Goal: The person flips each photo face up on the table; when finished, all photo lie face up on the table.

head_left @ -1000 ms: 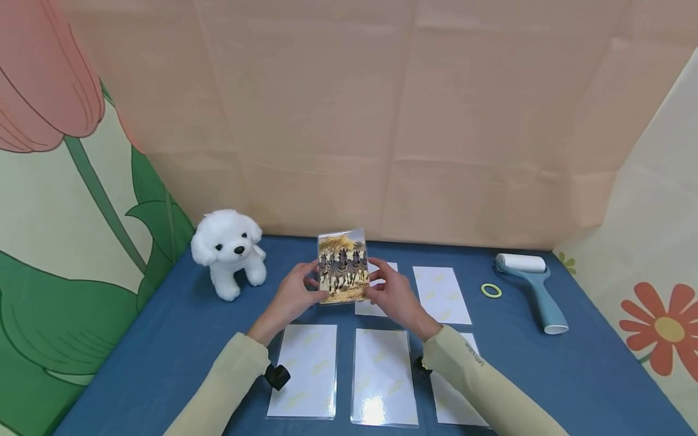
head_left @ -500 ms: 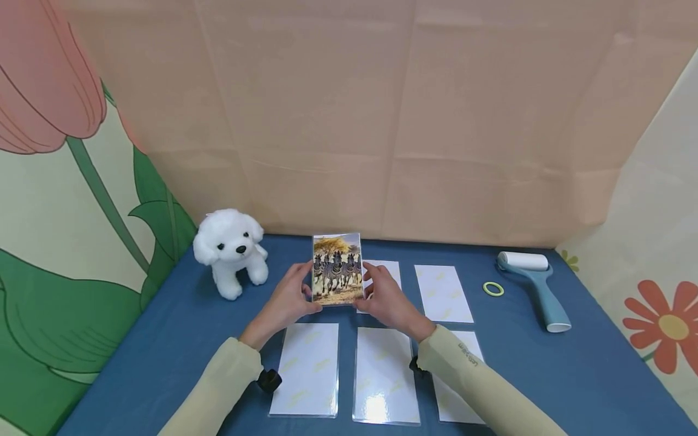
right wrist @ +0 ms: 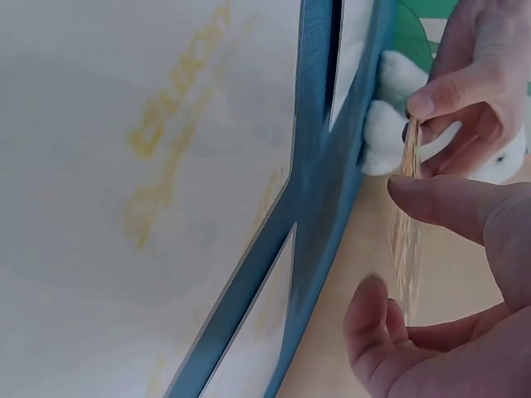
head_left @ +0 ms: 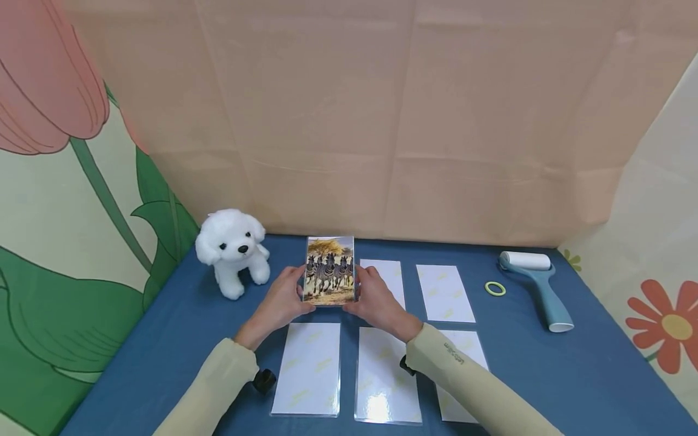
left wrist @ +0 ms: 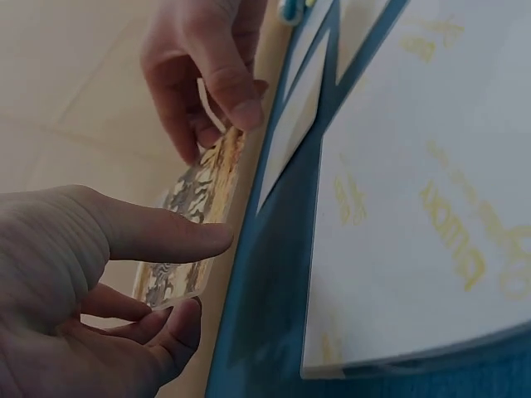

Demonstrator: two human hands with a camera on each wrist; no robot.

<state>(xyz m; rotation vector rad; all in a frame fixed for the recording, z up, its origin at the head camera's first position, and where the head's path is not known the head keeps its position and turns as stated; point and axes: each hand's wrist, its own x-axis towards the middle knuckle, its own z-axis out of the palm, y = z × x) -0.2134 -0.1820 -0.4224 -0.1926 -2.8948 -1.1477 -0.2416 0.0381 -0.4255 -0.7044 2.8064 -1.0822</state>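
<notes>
A laminated photo of zebras (head_left: pixel 329 270) is held up at the back middle of the table, its picture facing the head camera. My left hand (head_left: pixel 277 301) grips its left edge and lower corner. On the other side my right hand (head_left: pixel 377 301) holds the right edge and lower corner. In the left wrist view the left thumb lies over the front of the photo (left wrist: pixel 189 195) while the fingers curl behind. The right wrist view catches the photo (right wrist: pixel 406 240) almost edge-on between the right thumb and fingers. White card backs with yellow print, such as one card (head_left: pixel 306 369), lie below the hands.
Several white cards lie in two rows, including one at the back right (head_left: pixel 446 293). A white plush dog (head_left: pixel 231 254) sits at the back left. On the right are a yellow-green ring (head_left: pixel 495 289) and a blue-handled lint roller (head_left: pixel 540 290). A tan sheet (head_left: pixel 382 121) hangs behind.
Both hands have shifted the zebra photo a little to the left, and its slight tilt has straightened. More of the back card behind the right hand shows now.
</notes>
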